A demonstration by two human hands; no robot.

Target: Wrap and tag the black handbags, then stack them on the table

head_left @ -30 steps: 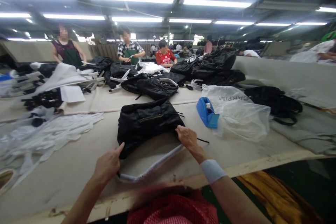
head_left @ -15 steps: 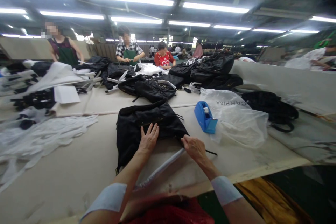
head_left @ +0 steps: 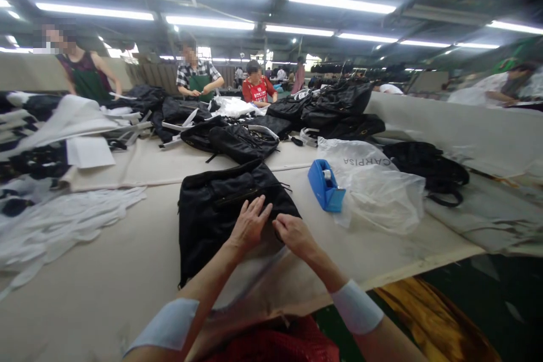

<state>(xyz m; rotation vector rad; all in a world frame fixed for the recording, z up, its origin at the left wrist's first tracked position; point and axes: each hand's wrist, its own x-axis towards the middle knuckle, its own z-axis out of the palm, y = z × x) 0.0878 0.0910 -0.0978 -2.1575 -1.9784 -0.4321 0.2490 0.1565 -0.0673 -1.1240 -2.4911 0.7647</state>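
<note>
Bag [head_left: 212, 220], black and soft, is lying flat on the bench [head_left: 106, 271] at the centre of the frame, zip side facing up. Its near edge is sitting close to the person, so both hands are reaching it without stretching. Left hand [head_left: 250, 223] is resting on the bag with fingers spread wide, gripping nothing; it seems to be pressing the floppy fabric down to steady it. Right hand [head_left: 294, 235] is working just beside it at the bag's lower right edge, fingers curling inward. Whether they are pinching fabric or a strap I cannot tell, since the knuckles are hiding the tips.

Dispenser [head_left: 324, 188], blue, is standing near the bag's right side, within easy reach, with a clear polybag [head_left: 377, 192] lying against it further right. White strips [head_left: 68, 220] are spreading across the left of the frame. A pile [head_left: 240, 141] of other black bags is waiting above the centre, and co-workers are standing beyond it at the upper left
</note>
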